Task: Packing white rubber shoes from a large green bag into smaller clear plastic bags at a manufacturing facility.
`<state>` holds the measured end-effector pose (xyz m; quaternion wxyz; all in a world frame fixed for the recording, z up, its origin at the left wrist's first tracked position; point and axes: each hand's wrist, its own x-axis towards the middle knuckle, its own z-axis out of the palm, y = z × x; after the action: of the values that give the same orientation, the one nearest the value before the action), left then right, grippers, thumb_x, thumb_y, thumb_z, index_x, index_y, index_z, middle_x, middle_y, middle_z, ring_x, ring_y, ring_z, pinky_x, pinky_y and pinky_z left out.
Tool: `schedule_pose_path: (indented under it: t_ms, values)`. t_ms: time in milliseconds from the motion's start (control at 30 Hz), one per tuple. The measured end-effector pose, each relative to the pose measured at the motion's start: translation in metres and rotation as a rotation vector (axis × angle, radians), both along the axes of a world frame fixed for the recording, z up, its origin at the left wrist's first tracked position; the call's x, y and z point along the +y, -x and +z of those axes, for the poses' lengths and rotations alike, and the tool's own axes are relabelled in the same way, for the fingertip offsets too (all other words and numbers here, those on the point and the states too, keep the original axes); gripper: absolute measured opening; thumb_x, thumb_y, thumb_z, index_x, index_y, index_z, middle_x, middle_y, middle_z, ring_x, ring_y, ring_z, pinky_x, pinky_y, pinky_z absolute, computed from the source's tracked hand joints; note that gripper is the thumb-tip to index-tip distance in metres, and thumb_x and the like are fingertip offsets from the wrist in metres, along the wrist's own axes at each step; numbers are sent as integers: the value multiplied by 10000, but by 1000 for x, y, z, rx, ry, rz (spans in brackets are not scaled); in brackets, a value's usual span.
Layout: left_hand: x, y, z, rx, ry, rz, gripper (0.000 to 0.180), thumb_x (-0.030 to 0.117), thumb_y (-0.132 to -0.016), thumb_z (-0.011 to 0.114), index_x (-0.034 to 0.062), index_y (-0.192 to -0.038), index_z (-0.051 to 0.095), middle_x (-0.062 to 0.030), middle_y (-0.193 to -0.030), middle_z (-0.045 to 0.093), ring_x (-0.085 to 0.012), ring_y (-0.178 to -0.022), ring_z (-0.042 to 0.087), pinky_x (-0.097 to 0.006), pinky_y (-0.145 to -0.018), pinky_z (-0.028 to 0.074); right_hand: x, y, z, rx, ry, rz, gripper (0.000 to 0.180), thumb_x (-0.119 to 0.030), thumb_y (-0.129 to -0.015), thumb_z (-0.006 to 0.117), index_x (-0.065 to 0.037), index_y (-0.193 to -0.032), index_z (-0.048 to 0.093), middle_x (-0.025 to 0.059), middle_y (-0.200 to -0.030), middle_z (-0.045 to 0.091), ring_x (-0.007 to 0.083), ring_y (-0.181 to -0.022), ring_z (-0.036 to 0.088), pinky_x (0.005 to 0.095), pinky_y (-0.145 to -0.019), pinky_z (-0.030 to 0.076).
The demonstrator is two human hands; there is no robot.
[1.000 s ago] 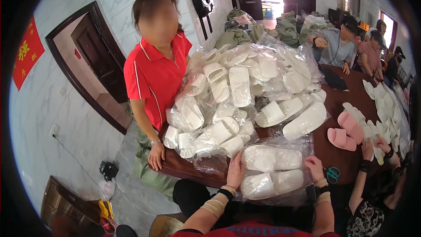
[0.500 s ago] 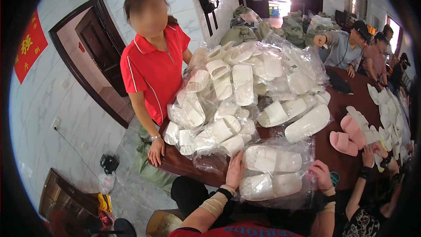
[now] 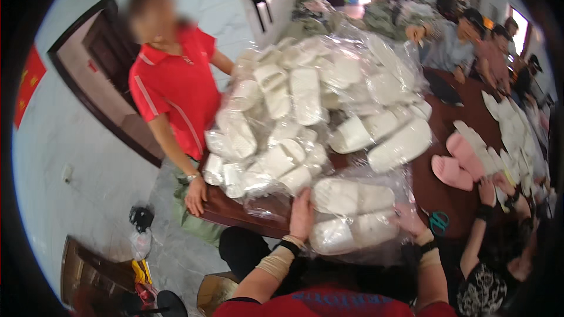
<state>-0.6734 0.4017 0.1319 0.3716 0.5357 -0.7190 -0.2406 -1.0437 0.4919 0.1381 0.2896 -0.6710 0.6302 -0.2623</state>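
Note:
A pair of white slippers (image 3: 352, 196) lies side by side in a clear plastic bag (image 3: 405, 183) at the table's front edge. My left hand (image 3: 301, 216) grips the left side of this bag, close to the slippers' ends. At the opposite end, my right hand (image 3: 409, 220) is closed on the bag's loose plastic beside the lower slipper; its fingers are somewhat blurred. Just beyond rises a big heap of bagged white slippers (image 3: 305, 97). Teal-handled scissors (image 3: 438, 222) lie to the right of my right hand.
A person in a red shirt (image 3: 176, 76) stands at the left, one hand on the corner of the brown table (image 3: 235, 208). Pink slippers (image 3: 452, 170) and rows of white ones (image 3: 511, 129) lie at right, where other people work. Below stands an open cardboard box (image 3: 214, 293).
My right hand has moved left over the bag's right end, toward the slippers. My left hand stays at the bag's left side. The whole view has shifted slightly.

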Motion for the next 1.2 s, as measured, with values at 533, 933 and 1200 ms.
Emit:
schedule_pose_path:
  t_ms: [533,933,1200]
  values:
    - [4,-7,-7,-15,103,-17,511,30,-924,550,-2,-1415,413,-219,-1389,492,-429,-1268,449,-463,-1090,354,-15,-18,31,-190,-142,-11,398,-342,-784,781,-40,-972,602,62,-898,558,185,-907,521,336,-805,444]
    - [9,-16,34,221,44,-126,489,-15,-949,514,17,-1426,413,-188,-1401,509,-288,-1323,474,-351,-1087,361,-2,-11,11,-365,-165,-240,290,-142,-800,762,2,-1008,620,32,-898,619,129,-872,566,281,-782,456]
    - [22,6,24,-266,153,-193,563,179,-963,540,69,-1484,356,-167,-1556,304,-352,-1451,259,-536,-1166,191,1,-49,41,-420,9,-247,233,-99,-798,785,3,-944,635,-7,-816,585,92,-738,533,268,-692,465]
